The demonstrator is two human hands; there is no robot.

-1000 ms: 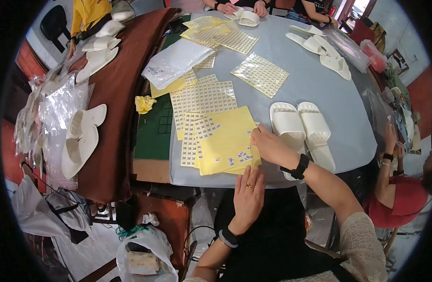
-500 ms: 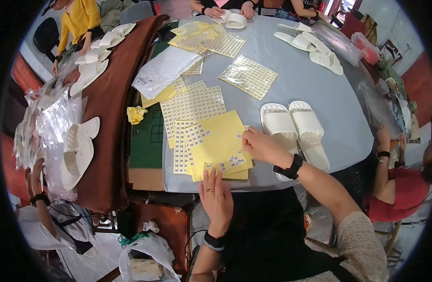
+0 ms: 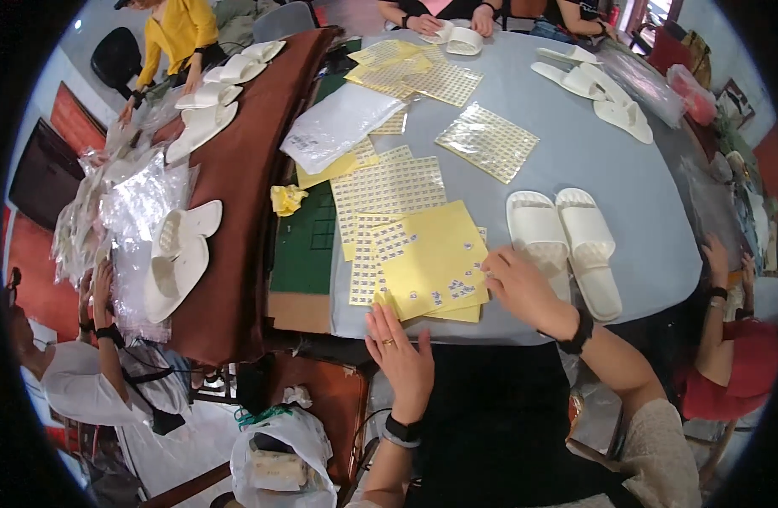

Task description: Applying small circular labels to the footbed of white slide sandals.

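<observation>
A yellow sticker sheet with small printed labels, many of them peeled off, lies on top of other sheets near the table's front edge. My left hand is open, its fingers stretched out onto the sheet's near left corner. At the sheet's right edge is my right hand, its fingers bent and thumb and forefinger together; whatever is between them is too small to make out. Just beyond that hand stands a pair of white slippers, the left slipper partly hidden by it and the right slipper in full view.
More label sheets and a white plastic packet lie farther back on the grey table. Crumpled yellow paper sits at left. White slippers and clear bags rest on the brown-covered surface. Co-workers sit around.
The whole view has swung left, so the scene appears shifted right. My left hand has slid left along the sheet to its corner. My right hand has drawn slightly toward the sheet's right edge.
</observation>
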